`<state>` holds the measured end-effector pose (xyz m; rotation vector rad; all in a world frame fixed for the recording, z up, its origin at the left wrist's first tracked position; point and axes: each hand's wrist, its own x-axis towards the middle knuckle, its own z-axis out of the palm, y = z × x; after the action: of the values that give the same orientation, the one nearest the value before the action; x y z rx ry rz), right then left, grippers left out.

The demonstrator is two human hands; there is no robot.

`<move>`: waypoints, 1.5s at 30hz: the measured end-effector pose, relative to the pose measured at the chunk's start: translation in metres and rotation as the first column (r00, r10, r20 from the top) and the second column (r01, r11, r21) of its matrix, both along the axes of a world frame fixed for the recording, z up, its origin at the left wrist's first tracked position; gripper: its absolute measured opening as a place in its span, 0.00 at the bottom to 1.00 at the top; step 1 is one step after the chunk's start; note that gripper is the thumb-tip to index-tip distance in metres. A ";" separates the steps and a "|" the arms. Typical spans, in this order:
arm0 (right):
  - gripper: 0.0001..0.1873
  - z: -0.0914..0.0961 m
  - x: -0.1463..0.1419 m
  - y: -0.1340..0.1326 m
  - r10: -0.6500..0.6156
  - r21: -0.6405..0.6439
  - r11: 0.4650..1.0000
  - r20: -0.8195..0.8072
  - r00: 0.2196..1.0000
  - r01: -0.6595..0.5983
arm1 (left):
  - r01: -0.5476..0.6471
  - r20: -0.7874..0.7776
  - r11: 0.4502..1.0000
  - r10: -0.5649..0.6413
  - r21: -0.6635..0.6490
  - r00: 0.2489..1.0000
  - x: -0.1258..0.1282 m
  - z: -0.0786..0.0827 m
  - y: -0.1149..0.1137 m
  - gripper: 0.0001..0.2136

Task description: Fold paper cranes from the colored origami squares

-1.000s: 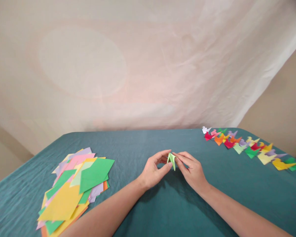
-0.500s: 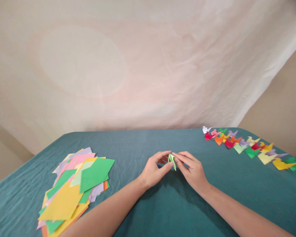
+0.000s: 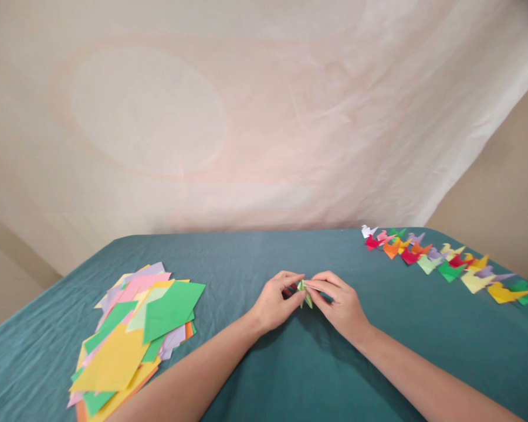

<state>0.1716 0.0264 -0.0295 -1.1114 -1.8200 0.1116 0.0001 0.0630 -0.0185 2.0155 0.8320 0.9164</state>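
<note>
Folded green paper [image 3: 308, 300]: just below centre frame, between your two hands over the desk [image 3: 246, 252]. Fingers cover most of it; a pointed end shows, aimed down. Can't tell if it touches the desk.
Paper change: a second ago its peaked flap was plain to see. Now it's duller, more covered, with a thin pale edge along your right fingers.
Fingertip change: both sets of tips dropped slightly and drew closer together.
Fold status: my read, you're mid-fold, pressing or turning a flap; shaping looks unfinished.
Left grip [image 3: 273, 305]: pinched on the paper's left side, index arched above, thumb below.
Right grip [image 3: 343, 305]: pinched on the right side, index and thumb tips nearly meeting the left ones.
Forearm pose: left forearm [image 3: 206, 366] angles in from lower left, right forearm [image 3: 426, 369] from lower right.
Paper birds [image 3: 451, 271]: unchanged, slanting rows at right of frame.
Sheet pile [image 3: 114, 357]: unchanged, lower left; your left forearm hides part of its near end.
</note>
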 end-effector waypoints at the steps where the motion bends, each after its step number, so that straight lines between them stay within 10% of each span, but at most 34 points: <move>1: 0.11 -0.001 0.000 0.000 0.003 -0.001 1.000 0.029 1.000 -0.003 | -0.007 -0.015 1.000 0.007 0.010 1.000 0.000 -0.001 0.000 0.16; 15: 0.15 -0.006 -0.003 0.006 0.136 -0.071 0.989 0.037 0.990 -0.133 | -0.116 -0.248 0.962 0.178 0.246 0.952 -0.003 -0.004 0.005 0.13; 45: 0.14 -0.007 -0.002 0.007 0.064 -0.152 0.988 0.321 0.945 -0.016 | 0.160 -0.600 0.846 0.216 0.509 0.770 -0.018 0.009 0.007 0.08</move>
<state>0.1697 0.0332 -0.0370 -1.2538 -2.1581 0.0915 -0.0175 0.0702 -0.0098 2.9126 1.0446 0.4746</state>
